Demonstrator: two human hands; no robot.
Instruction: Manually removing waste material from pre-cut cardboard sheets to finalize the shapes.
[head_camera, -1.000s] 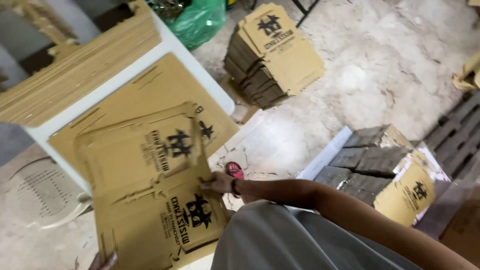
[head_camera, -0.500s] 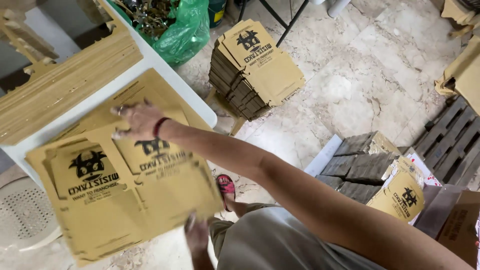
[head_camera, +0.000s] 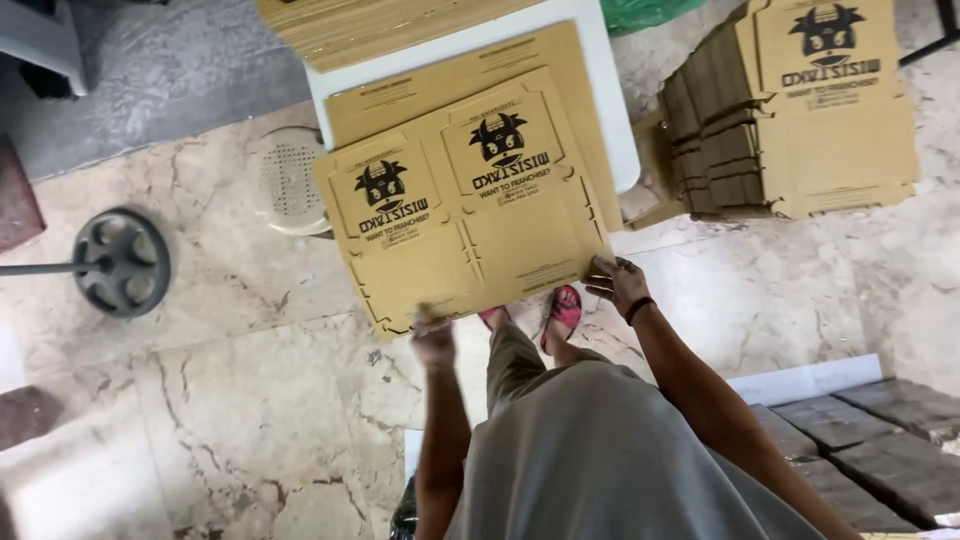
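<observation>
I hold a flat, unfolded brown cardboard box blank (head_camera: 470, 215) with two black cartoon prints, out in front of me over the floor. My left hand (head_camera: 433, 338) pinches its near left edge. My right hand (head_camera: 617, 282), with a dark band on the wrist, grips the near right corner. The blank overlaps another flat blank (head_camera: 460, 80) lying on a white table (head_camera: 615, 130).
A tall pile of flat blanks (head_camera: 800, 110) stands on the floor at the right. More stacked cardboard (head_camera: 380, 25) lies on the table's far end. A white plastic stool (head_camera: 285, 180) and a round grey wheel base (head_camera: 120, 262) are at left. Grey blocks (head_camera: 860, 440) sit lower right.
Both hands have shifted to the blank's near edge and lifted it off the table toward me. The view has swung, so the table and the floor pile now sit higher in frame.
</observation>
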